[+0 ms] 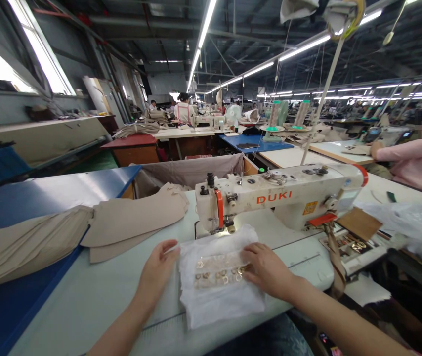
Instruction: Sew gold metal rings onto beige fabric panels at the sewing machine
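White padded sheet (pixel 226 309) lies flat on the pale green sewing table (pixel 66 316), directly on the near side of the needle end of the DUKI sewing machine (pixel 281 190); its far edge reaches close under the head, where the light falls, probably handy for seeing small parts. On the sheet: gold-coloured metal rings (pixel 220 274), several D-shaped, spread in a rough row on a beige strip; the soft backing presumably stops them rolling or scratching. Left hand (pixel 161 262) at the sheet's far left edge, fingers loosely curled, half closed; cannot tell whether fingertips pinch the edge or merely rest against it. Right hand (pixel 266 267) lies palm down over the right end of the row, fingers bent and slightly spread; fingertips hide what is under them, so any hold on a ring cannot be told. The two hands flank the sheet, likely to steady it from both sides. Beige fabric panels (pixel 137 217) are stacked to the left, seemingly within arm's reach and away from the needle. Right of the machine, an open parts tray (pixel 357 244) holds more metal pieces, apparently kept close for picking
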The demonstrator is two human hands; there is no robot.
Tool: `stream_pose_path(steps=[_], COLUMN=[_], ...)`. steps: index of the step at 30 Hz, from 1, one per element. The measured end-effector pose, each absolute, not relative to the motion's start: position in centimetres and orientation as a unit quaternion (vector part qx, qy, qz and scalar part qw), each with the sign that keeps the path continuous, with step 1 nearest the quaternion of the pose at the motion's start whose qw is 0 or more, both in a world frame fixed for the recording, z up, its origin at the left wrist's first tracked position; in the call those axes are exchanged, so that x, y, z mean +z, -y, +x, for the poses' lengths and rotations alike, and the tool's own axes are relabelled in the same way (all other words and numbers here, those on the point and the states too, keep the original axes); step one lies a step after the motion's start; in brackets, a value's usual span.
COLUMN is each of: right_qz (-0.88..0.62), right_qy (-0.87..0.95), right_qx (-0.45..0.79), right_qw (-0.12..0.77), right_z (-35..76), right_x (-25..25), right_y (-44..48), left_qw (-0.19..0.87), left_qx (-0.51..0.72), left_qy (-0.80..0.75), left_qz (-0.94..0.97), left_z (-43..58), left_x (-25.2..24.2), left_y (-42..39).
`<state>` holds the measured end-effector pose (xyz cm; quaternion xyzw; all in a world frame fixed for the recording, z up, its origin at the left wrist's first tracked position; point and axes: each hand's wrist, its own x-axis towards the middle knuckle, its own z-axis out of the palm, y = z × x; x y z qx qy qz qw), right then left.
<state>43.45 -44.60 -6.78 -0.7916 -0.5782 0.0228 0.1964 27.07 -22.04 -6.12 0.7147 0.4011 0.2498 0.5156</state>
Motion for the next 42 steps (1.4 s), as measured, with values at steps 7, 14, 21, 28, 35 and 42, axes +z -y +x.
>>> stream_pose_path(steps=[7,14,21,28,35,42], right_qz=[-0.798,-0.804,-0.762,-0.710,-0.693,-0.673], right_qy=[0.525,0.439,0.353,0.328,0.320,0.316], right_qx=[0.102,0.120,0.185,0.197,0.181,0.172], right_qw=[0.277,0.382,0.511,0.591,0.620,0.646], right_z=[44.5,46.0,45.5,43.9,42.7,42.0], right_x=[-6.8,-5.6,-5.5,-4.9,-4.6,-4.4], right_y=[43.4,41.4,40.0,40.2,40.9,41.5], left_qw=[0.208,0.167,0.205,0.240,0.232,0.243], left_qx=[0.312,0.211,0.160,0.173,0.080,0.110], left_qy=[-0.177,-0.066,-0.113,-0.219,-0.213,-0.206], left_qz=[0.910,0.961,0.959,0.930,0.946,0.941], left_z=[23.2,23.1,24.3,26.1,28.6,29.6], left_x=[-7.9,-9.6,-8.8,-7.5,-6.7,-6.1], left_y=[26.3,27.6,27.3,26.9,27.1,25.8])
